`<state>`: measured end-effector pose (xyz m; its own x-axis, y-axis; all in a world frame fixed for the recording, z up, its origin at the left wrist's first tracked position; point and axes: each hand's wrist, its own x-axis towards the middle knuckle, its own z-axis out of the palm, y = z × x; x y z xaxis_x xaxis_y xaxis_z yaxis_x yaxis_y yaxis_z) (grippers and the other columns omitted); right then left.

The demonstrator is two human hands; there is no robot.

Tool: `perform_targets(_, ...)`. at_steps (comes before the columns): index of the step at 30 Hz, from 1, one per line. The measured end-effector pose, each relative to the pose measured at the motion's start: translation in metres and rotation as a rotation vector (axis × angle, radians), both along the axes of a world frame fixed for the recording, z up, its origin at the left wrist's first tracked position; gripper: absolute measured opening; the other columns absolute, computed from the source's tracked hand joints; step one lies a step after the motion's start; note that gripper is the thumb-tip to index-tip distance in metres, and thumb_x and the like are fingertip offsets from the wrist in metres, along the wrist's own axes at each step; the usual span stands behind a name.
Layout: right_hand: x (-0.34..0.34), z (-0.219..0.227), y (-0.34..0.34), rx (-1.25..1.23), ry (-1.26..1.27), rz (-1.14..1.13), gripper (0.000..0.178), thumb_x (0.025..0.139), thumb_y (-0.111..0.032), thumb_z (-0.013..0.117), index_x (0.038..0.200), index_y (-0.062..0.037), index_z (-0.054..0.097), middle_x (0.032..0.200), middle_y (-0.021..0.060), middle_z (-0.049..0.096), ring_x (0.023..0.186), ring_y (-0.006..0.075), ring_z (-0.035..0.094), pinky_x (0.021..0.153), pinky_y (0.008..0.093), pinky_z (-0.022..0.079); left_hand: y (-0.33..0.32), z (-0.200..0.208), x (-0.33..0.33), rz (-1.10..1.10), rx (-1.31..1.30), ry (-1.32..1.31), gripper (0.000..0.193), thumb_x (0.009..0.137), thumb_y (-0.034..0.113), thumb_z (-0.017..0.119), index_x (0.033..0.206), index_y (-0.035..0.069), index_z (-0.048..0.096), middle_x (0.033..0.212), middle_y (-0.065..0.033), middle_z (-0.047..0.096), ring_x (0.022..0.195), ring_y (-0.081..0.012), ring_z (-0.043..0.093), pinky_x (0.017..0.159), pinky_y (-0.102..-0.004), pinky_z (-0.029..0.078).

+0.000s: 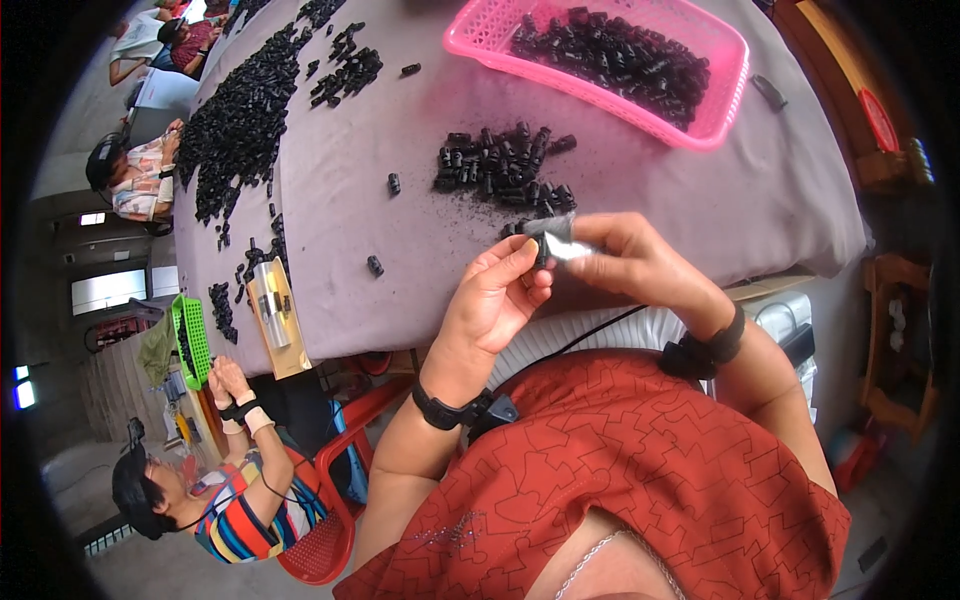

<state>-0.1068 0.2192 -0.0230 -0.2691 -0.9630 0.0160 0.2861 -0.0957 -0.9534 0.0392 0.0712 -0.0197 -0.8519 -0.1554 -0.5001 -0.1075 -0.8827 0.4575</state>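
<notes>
My left hand point(490, 305) pinches a small black plastic piece point(543, 252) between thumb and fingers near the table's front edge. Closed around a tool with a shiny, flat metal part and a grey covering point(553, 228), my right hand point(645, 262) brings it right up against the piece. Glare on the metal hides its exact kind. Just beyond both hands lies a loose pile of short black cylindrical pieces point(490, 165), with dark crumbs scattered around it. Two single pieces, one farther off point(394, 184) and one closer point(375, 266), lie left of the pile.
A pink plastic basket point(590, 90) full of black pieces stands at the back right. A large heap of them point(240, 130) spreads over the grey tablecloth point(340, 220) at left. Co-workers sit along the left side, one near a green basket point(192, 340).
</notes>
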Motion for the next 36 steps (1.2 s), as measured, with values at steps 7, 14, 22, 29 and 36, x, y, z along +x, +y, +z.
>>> perform_targets(7,-0.010,0.012,0.005,0.127,-0.149,0.164,0.028,0.092,-0.018,0.063,0.116,-0.0036,0.058,0.074,-0.0080,0.051,0.061,-0.0008,0.040,0.050,0.0177,0.028,0.003,-0.004,-0.003,0.009,-0.009,0.020,0.013,0.092,0.012,0.064,0.104,0.007,0.062,0.085,-0.0020,0.066,0.071,-0.0102,0.063,0.065,-0.0246,0.054)
perform_targets(14,-0.005,0.010,0.004,0.078,-0.047,0.153,0.036,0.091,-0.017,0.065,0.122,-0.0033,0.053,0.074,-0.0058,0.051,0.062,0.0011,0.041,0.051,0.0192,0.030,0.002,-0.008,-0.003,0.023,-0.038,0.031,0.012,0.092,0.013,0.064,0.102,0.008,0.063,0.083,-0.0007,0.066,0.070,-0.0097,0.063,0.064,-0.0245,0.053)
perform_targets(22,-0.008,0.009,0.006,0.122,-0.125,0.178,0.037,0.091,-0.017,0.064,0.124,-0.0041,0.053,0.074,-0.0068,0.050,0.061,0.0007,0.041,0.051,0.0182,0.030,0.004,-0.003,-0.001,0.016,-0.036,-0.004,0.011,0.091,0.013,0.065,0.101,0.009,0.063,0.083,-0.0004,0.065,0.071,-0.0098,0.063,0.064,-0.0246,0.053)
perform_targets(29,-0.008,0.014,0.005,0.125,-0.102,0.179,0.037,0.091,-0.016,0.064,0.125,-0.0044,0.054,0.074,-0.0068,0.050,0.061,0.0004,0.041,0.051,0.0181,0.030,0.001,-0.006,-0.002,0.016,-0.021,0.014,0.011,0.091,0.013,0.065,0.101,0.009,0.062,0.084,-0.0010,0.065,0.070,-0.0108,0.064,0.062,-0.0246,0.053)
perform_targets(36,-0.014,0.024,0.008,0.129,-0.101,0.031,0.027,0.092,-0.015,0.062,0.115,-0.0011,0.060,0.080,-0.0080,0.053,0.065,-0.0004,0.040,0.053,0.0177,0.031,-0.007,0.005,-0.013,-0.065,-0.031,0.042,0.013,0.091,0.013,0.065,0.102,0.008,0.062,0.086,-0.0049,0.066,0.072,-0.0116,0.064,0.063,-0.0246,0.053)
